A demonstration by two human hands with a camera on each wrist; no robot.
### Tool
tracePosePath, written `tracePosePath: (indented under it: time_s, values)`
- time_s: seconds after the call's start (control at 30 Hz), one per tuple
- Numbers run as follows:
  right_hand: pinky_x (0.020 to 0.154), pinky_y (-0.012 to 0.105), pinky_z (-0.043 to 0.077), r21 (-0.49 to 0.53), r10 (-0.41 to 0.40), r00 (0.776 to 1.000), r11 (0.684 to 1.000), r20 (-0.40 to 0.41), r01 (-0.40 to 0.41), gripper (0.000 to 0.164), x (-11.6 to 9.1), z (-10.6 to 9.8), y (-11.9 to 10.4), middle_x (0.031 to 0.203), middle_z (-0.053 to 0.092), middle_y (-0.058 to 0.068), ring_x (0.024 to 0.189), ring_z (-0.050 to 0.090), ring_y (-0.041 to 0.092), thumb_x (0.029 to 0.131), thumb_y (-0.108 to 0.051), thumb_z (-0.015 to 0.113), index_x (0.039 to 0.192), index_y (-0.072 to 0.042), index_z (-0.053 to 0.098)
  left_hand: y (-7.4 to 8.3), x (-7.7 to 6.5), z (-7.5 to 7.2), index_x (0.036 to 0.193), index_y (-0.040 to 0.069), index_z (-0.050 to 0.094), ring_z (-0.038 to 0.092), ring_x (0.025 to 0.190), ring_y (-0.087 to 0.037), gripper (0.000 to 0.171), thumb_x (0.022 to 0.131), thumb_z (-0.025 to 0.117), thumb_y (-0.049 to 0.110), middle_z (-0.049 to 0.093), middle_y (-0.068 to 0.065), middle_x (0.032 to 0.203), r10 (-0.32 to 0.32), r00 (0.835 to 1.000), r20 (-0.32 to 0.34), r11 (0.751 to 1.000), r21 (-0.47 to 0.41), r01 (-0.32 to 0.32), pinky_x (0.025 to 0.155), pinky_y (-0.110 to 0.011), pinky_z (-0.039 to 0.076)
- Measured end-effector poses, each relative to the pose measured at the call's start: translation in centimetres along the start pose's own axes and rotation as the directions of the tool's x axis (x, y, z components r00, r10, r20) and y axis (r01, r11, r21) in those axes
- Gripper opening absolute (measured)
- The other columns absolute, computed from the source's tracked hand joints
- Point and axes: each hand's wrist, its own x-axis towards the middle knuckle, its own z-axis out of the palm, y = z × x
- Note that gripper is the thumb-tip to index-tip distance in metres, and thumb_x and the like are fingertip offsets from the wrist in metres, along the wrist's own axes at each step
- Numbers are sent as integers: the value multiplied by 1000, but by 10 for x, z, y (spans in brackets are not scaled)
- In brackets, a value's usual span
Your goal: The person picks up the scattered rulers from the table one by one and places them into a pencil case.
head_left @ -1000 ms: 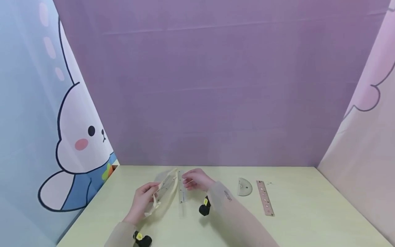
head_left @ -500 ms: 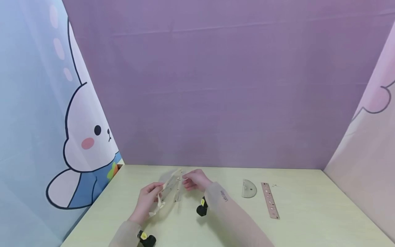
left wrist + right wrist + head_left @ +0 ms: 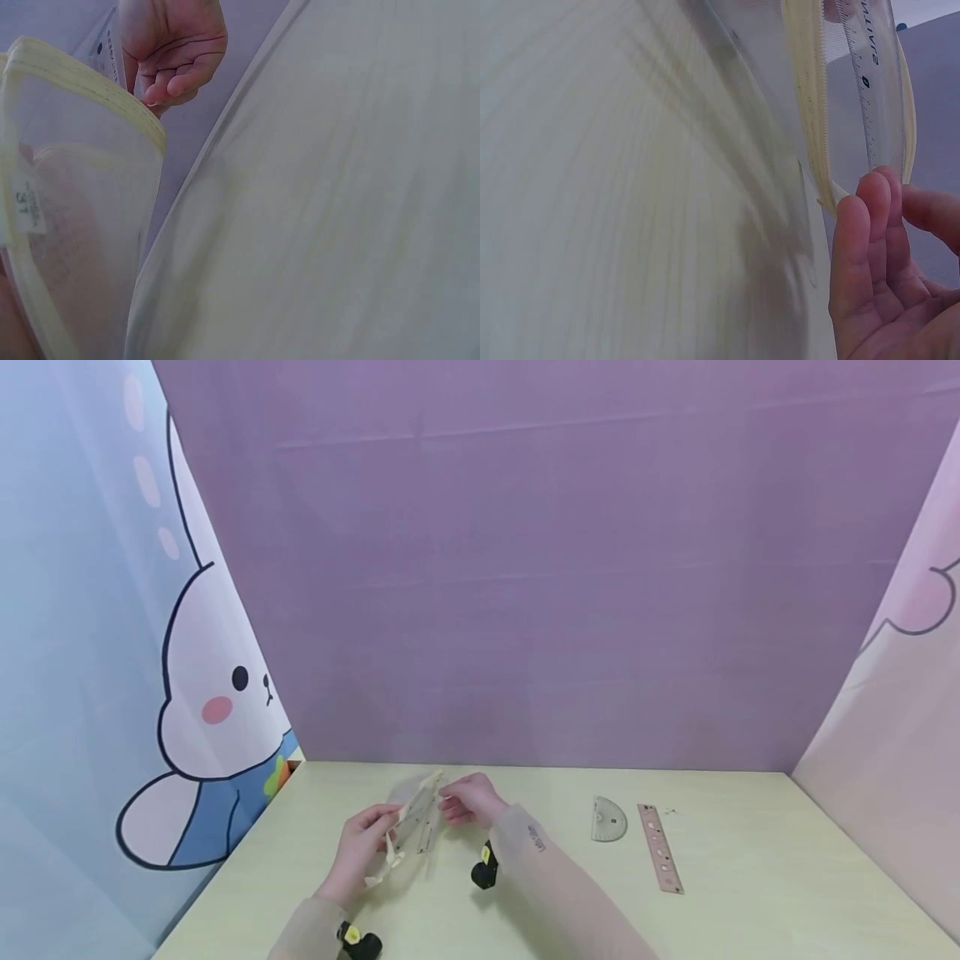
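Observation:
In the head view my left hand (image 3: 360, 847) grips a see-through mesh pouch (image 3: 97, 195) with cream zip edging, held upright above the table. A small white label (image 3: 26, 206) is on its side. My right hand (image 3: 472, 799) pinches the end of a clear plastic ruler (image 3: 881, 75) between thumb and fingers. The right wrist view shows the ruler lying between the two zip edges at the pouch's mouth; how deep it reaches is hidden. Something clear with dark marks shows through the mesh.
A clear protractor (image 3: 609, 820) and a pink ruler with cut-out shapes (image 3: 661, 849) lie on the pale table (image 3: 750, 860) to the right. A tiny dark-marked item (image 3: 671, 811) sits beside the pink ruler. A purple cloth (image 3: 525, 568) hangs behind the table.
My right hand has brought the clear ruler left and tilted it against the pouch's mouth. The left hand keeps its grip on the pouch. The head view has turned slightly left.

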Motion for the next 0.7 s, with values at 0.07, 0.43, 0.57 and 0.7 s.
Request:
tracePosePath:
  time_s: [0.07,0.43,0.57,0.7]
  values:
    - [54,29,55,1,4,1000,1000,-3,-4,15,-1,1,-1,77,71,13,52,61,11,87,-8,68,97,3,66,-1,0,0,112,-2,66,55,70,-14,24,93,60,11,65,-13,99,8,1000,-4,1000,4,-8,58,-25,49]
    - [50,27,54,-8,-7,1000,1000,-25,7,12,0,7,-5,74,71,11,50,60,10,89,-8,65,95,2,64,-4,2,0,110,-2,68,55,70,-14,22,92,61,10,66,-14,102,28,1000,-11,1000,5,-28,57,-26,49]
    - [49,26,53,-9,-9,1000,1000,-29,9,10,0,10,-4,76,71,14,49,59,10,89,-7,65,94,2,63,-4,2,0,111,-2,67,55,70,-14,23,93,61,10,65,-17,107,25,1000,-5,1000,5,-25,58,-26,49]
    - [47,25,51,-7,-8,1000,1000,-23,7,9,0,11,-3,79,71,17,47,58,10,89,-7,65,92,1,62,-4,2,-1,113,-3,67,56,71,-14,25,93,61,11,66,-17,108,26,1000,-1,1000,7,-26,58,-26,50]
